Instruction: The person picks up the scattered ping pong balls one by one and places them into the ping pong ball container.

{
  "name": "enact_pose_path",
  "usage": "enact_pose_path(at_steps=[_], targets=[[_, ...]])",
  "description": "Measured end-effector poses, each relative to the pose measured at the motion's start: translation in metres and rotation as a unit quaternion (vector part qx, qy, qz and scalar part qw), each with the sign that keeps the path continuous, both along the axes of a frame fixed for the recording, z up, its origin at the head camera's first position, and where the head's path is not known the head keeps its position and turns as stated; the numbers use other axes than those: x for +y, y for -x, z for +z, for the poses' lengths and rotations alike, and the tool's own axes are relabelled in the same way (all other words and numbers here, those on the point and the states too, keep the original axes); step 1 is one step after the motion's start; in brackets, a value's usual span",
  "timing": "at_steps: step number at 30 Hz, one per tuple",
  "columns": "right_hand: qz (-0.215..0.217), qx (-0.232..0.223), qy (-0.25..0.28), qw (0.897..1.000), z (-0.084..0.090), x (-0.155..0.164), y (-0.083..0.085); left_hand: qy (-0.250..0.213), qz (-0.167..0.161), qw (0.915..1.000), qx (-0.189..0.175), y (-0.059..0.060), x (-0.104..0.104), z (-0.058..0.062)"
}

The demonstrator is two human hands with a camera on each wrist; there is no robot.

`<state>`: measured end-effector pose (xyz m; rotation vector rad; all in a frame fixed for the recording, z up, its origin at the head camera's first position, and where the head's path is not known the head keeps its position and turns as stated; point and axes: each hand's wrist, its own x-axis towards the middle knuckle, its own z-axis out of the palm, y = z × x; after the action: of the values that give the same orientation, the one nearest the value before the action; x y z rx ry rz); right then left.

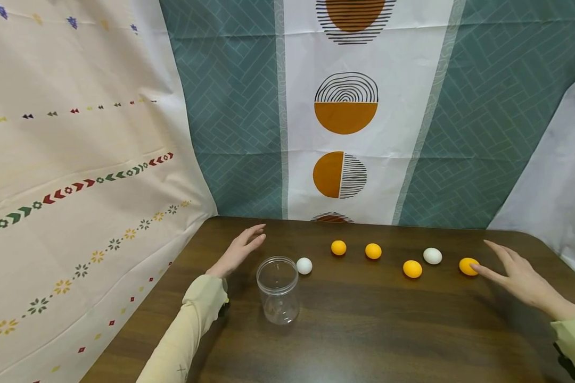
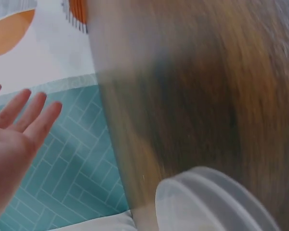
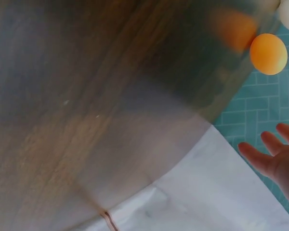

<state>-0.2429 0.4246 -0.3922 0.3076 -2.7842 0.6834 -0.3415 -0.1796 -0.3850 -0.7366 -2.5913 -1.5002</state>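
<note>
Only the head view shows the jar (image 1: 278, 290) and balls between both spread, empty hands.

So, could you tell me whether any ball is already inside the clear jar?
No, the clear jar stands empty, and the nearest white ball lies on the table beside it.

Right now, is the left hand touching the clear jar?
Apart. The head view shows the left hand raised, fingers straight, with bare table between it and the clear jar.
</note>
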Motion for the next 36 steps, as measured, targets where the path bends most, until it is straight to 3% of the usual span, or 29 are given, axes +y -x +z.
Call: enact_pose_path(at_steps=[5, 9, 14, 21, 25, 29, 36], targets=[[0.016, -0.005, 0.025, 1.0, 0.002, -0.003, 0.0, -0.073, -0.069, 0.9943, -0.037, -0.003, -0.001, 0.007], [0.024, -0.006, 0.035, 0.999, 0.005, -0.006, 0.001, -0.087, -0.113, 0.9879, -0.061, -0.014, -0.001, 0.018], [0.034, 0.002, 0.041, 0.999, 0.006, -0.01, 0.002, -0.088, -0.14, 0.9826, -0.083, -0.022, -0.003, 0.024], [0.044, 0.011, 0.045, 0.998, 0.006, -0.016, 0.004, -0.113, -0.177, 0.9715, -0.11, -0.014, -0.012, 0.01], [0.046, 0.01, 0.047, 0.998, 0.008, -0.018, 0.003, -0.112, -0.216, 0.9617, -0.127, -0.009, -0.016, 0.003], [0.041, 0.0, 0.051, 0.998, 0.01, -0.022, 0.002, -0.102, -0.265, 0.9479, -0.145, -0.01, -0.018, 0.002], [0.04, -0.014, 0.051, 0.998, 0.014, -0.027, 0.003, -0.089, -0.315, 0.9264, -0.186, -0.018, -0.019, 0.004]])
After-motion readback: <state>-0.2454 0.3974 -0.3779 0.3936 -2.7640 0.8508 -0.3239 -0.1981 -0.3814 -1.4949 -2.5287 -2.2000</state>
